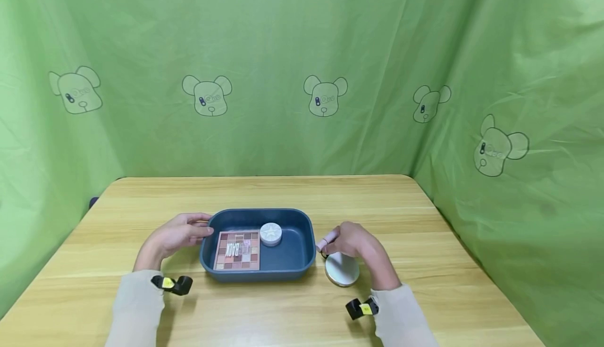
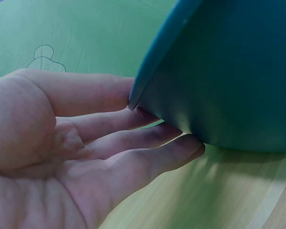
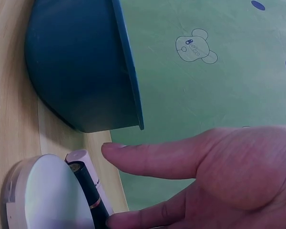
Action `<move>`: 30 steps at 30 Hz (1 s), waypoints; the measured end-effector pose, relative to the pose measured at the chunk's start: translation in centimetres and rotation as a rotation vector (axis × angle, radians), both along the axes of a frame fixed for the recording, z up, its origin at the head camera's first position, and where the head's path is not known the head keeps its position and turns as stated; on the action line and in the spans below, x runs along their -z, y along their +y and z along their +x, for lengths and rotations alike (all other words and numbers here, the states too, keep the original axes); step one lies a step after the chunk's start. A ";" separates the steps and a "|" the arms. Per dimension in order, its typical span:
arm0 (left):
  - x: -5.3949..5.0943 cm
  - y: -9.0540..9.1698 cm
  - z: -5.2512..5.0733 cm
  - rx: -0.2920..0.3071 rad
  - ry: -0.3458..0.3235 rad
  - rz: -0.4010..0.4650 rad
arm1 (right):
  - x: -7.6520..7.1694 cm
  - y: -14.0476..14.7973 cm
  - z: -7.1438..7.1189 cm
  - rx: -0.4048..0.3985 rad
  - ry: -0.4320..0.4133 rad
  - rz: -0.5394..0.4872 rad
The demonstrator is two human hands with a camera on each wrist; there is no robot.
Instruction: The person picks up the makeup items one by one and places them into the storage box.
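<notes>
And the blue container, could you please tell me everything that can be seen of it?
The blue container is open-topped and oblong, with rounded corners, smooth plastic-looking walls and a thin rim. It stands upright on the wooden table, long sides running left to right. Inside, a palette lies at the left, a round white case sits near the middle, and the right part is bare. The left hand touches its left end, thumb at the rim.

"What's on the wooden table [image 1: 264, 315]?"
"A blue tray [image 1: 289, 255], and to its right a round, pale-topped case [image 1: 342, 271]"
"Anything beside the case?"
"A pink tube [image 1: 325, 241] and a black tube [image 3: 88, 191]"
</notes>
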State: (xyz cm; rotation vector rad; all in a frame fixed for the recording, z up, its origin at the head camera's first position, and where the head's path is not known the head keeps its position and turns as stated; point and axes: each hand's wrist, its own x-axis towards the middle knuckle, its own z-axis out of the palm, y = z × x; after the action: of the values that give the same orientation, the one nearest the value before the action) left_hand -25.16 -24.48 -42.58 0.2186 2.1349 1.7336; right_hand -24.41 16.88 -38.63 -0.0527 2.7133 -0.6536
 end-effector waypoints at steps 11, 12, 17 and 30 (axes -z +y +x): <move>-0.1 0.0 0.0 0.002 -0.002 0.001 | 0.4 -0.3 0.4 0.034 -0.067 0.048; -0.1 0.0 0.1 0.002 -0.002 0.000 | 0.5 -0.3 0.4 0.042 -0.075 0.048; -0.1 0.1 0.1 0.001 -0.002 -0.005 | 0.8 -0.5 0.5 0.067 -0.092 0.064; -0.2 0.1 0.1 -0.006 -0.004 -0.016 | 1.0 -0.8 0.5 0.034 -0.075 0.143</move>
State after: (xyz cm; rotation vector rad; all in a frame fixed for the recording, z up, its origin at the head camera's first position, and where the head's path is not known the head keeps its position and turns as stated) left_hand -25.02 -24.38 -42.40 0.2041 2.1484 1.7179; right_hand -23.90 16.03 -39.61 0.0521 2.6849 -0.4595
